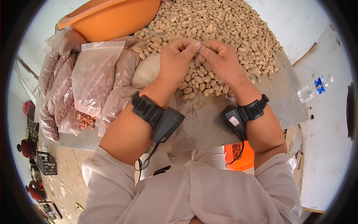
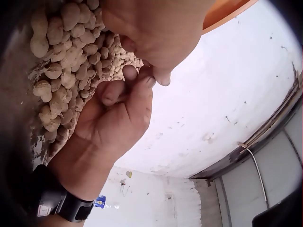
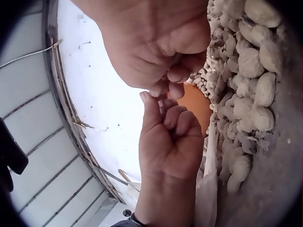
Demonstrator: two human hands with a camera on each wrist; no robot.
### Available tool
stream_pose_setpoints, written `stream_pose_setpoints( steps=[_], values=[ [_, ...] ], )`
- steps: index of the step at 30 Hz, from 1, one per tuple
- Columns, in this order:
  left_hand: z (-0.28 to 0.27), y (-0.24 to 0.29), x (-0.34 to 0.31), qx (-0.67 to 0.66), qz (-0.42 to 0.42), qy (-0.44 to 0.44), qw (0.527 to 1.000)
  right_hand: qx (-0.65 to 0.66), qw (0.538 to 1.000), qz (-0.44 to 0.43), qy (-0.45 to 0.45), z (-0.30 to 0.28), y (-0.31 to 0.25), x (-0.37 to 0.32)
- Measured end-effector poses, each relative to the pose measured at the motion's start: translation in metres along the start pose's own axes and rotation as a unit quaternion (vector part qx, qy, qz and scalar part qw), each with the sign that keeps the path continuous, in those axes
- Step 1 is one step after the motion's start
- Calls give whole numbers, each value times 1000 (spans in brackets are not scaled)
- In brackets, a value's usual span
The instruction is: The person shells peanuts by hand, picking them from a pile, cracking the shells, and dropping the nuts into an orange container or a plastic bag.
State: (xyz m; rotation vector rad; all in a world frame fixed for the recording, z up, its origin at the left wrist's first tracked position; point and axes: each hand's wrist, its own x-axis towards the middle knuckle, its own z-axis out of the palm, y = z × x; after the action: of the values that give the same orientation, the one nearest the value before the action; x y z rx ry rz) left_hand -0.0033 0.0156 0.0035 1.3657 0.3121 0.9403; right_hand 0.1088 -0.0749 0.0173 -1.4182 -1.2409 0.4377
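A big heap of unshelled peanuts [image 1: 223,22] covers the far half of the grey table [image 1: 278,99]. Both hands hover over the heap's near edge, fingertips meeting. My left hand [image 1: 191,47] has its fingers curled, thumb and forefinger pinching a small peanut pod that is mostly hidden. My right hand [image 1: 205,49] pinches the same pod from the other side. In the left wrist view the right hand [image 2: 118,113] sits under the left hand [image 2: 156,28], with peanuts [image 2: 57,71] behind. The right wrist view shows the left hand [image 3: 170,142] curled below the right hand [image 3: 156,42].
An orange basin [image 1: 112,16] stands at the back left of the heap. Several clear plastic bags of shelled peanuts [image 1: 91,78] lie to the left. A water bottle [image 1: 313,89] lies on the white ledge at right. An orange container [image 1: 242,156] sits under the table.
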Motion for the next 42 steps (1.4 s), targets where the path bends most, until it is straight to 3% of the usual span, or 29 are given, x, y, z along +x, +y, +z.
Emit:
stream_pose_setpoints(
  steps=[5,14,17,20,23,32,35,38,42],
  values=[
    [1,-5,-1,2,18,-9,1000,-64,998,-8,20,1,-2,-1],
    [5,-9,-2,-36,6,30,999,-57,997,-26,50,7,7,-1],
    [6,-10,-2,-30,7,39,999,-33,999,4,35,9,2,-2],
    [7,-9,-2,-25,3,47,999,10,998,24,51,10,0,-3],
    [10,-8,-3,-29,1,43,999,249,961,104,58,11,2,-2],
    [13,-8,-4,-261,-95,2,961,375,914,139,68,14,7,0],
    [9,-10,-1,-314,-165,13,935,289,948,106,76,12,8,1],
    [6,-13,2,-380,-246,17,891,107,990,13,92,15,3,-2],
    [4,-20,3,-412,-278,2,868,-73,981,-136,115,13,16,1]
  ],
)
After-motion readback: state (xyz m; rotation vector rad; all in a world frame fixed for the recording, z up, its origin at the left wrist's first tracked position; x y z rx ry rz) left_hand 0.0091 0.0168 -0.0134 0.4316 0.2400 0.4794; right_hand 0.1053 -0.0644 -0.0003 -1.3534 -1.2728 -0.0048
